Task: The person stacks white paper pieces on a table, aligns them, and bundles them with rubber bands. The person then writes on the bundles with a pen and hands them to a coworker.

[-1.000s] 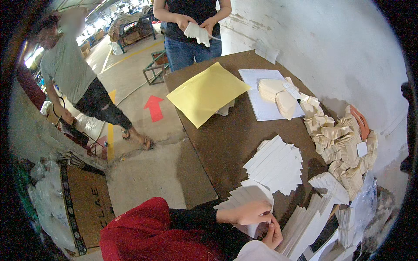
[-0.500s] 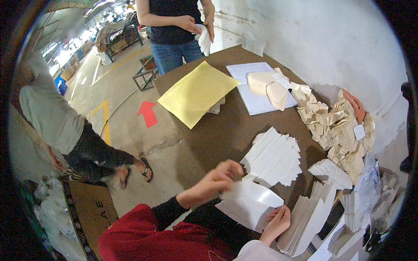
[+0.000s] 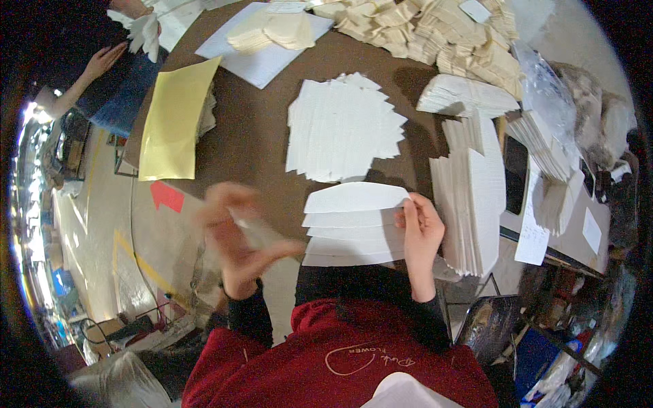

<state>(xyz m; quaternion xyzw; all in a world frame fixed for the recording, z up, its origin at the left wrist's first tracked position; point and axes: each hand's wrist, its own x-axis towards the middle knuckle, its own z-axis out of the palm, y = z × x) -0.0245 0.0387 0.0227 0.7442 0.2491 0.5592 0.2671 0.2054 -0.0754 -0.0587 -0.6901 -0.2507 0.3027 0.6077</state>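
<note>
Several white shaped paper-like pieces (image 3: 357, 219) overlap in stepped rows at the table's near edge, close to my body. Their right end is pinched between the thumb and fingers of my right hand (image 3: 422, 231). My left hand (image 3: 235, 231) is off to the left, blurred by motion, with thumb and fingers spread apart and nothing seen between them. Just beyond the pieces, a larger fanned pile of similar white pieces (image 3: 343, 129) lies flat on the brown table (image 3: 262, 129).
Stacked white pieces (image 3: 466, 197) stand at the right. Behind them are a white bundle (image 3: 466, 95) and a heap of cream pieces (image 3: 435, 34). A yellow sheet (image 3: 178, 122) covers a stack at left. Another person's hand (image 3: 105, 58) shows at upper left.
The view has turned, bringing the pieces nearer the middle. My left hand has moved away from them to the left. They now show as stepped rows, with my right hand still at their right end.
</note>
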